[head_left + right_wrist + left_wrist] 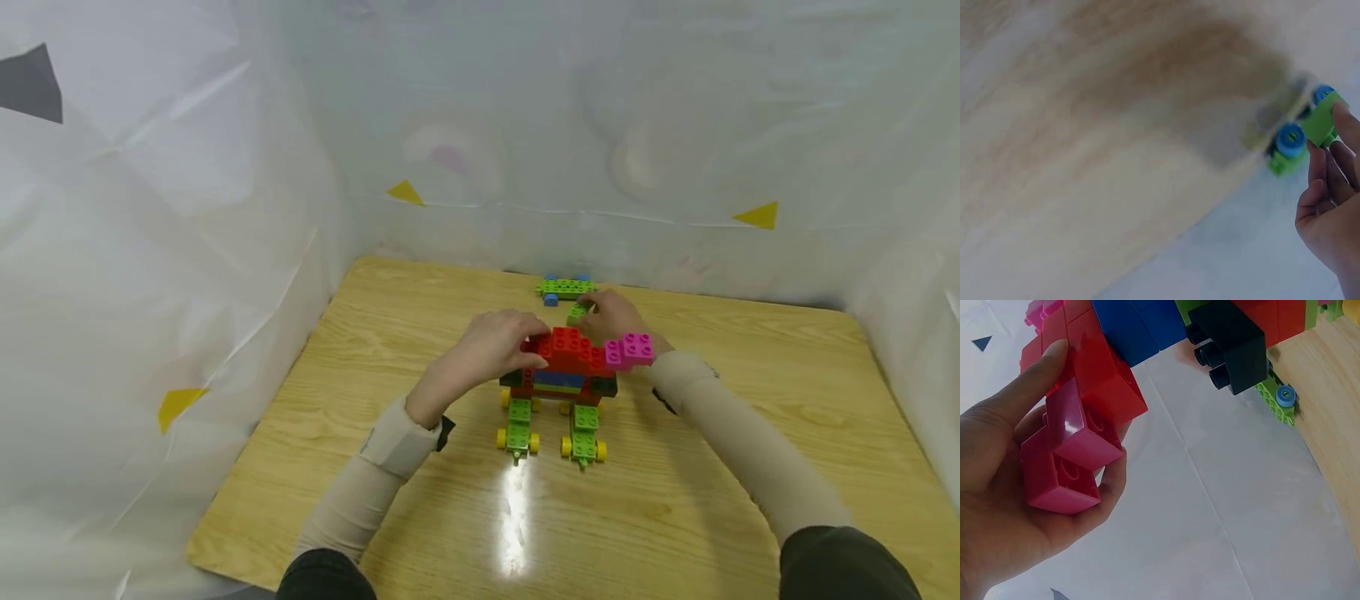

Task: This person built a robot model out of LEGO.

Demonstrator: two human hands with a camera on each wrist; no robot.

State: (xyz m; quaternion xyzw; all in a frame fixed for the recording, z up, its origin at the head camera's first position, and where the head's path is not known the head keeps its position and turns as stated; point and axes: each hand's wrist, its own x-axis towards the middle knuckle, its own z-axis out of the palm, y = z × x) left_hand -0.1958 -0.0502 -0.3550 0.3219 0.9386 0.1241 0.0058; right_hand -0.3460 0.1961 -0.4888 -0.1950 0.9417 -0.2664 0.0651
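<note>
A toy-brick build with red bricks (572,350) on top stands mid-table. Its pink bricks (630,350) stick out to the right. My left hand (491,346) holds the build's left end; in the left wrist view, its fingers curl round pink bricks (1075,434) and the thumb presses a red brick (1054,331). Behind the build, my right hand (615,318) pinches a green brick (1322,120) between thumb and fingers. Just beyond it lies a green wheeled base (567,288) with blue wheels (1290,139). Whether brick and base touch is unclear.
Two green wheeled bases with yellow wheels, left (518,432) and right (583,435), sit under the build's near side. Black bricks (1229,347) jut from its sides. White sheeting (600,125) hangs behind and beside the wooden table (675,517).
</note>
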